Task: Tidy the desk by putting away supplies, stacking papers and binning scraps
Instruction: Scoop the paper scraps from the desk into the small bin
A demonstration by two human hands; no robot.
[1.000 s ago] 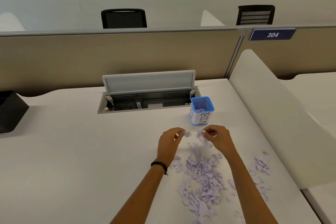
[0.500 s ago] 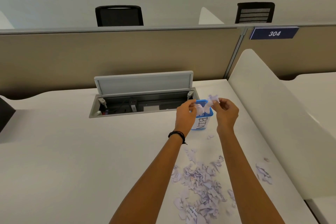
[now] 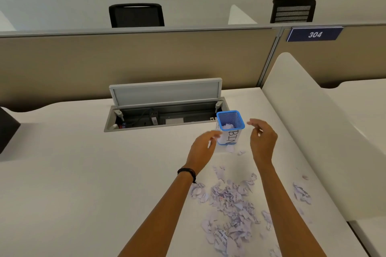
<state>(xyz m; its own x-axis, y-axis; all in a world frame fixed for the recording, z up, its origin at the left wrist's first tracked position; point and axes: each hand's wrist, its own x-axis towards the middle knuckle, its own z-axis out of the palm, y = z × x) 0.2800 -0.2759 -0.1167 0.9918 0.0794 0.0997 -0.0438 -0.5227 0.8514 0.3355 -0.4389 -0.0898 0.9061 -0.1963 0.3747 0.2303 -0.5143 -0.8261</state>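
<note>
Scraps (image 3: 229, 204): torn paper heaped on the desk (image 3: 83, 173), with strays at 3 o'clock of the heap. Bin (image 3: 230, 139), partly filled, stands at 12 o'clock of the heap. Left hand (image 3: 205, 144) at its 8 o'clock, right hand (image 3: 262, 137) at its 4 o'clock; both empty, fingers loosely spread. Advice: gather compact handfuls and release low over the rim, since bits lie spilled at its foot.

Blue mesh bin (image 3: 230, 126) upright, holding white scraps; torn paper pile (image 3: 229, 206) scattered on desk nearer.
</note>
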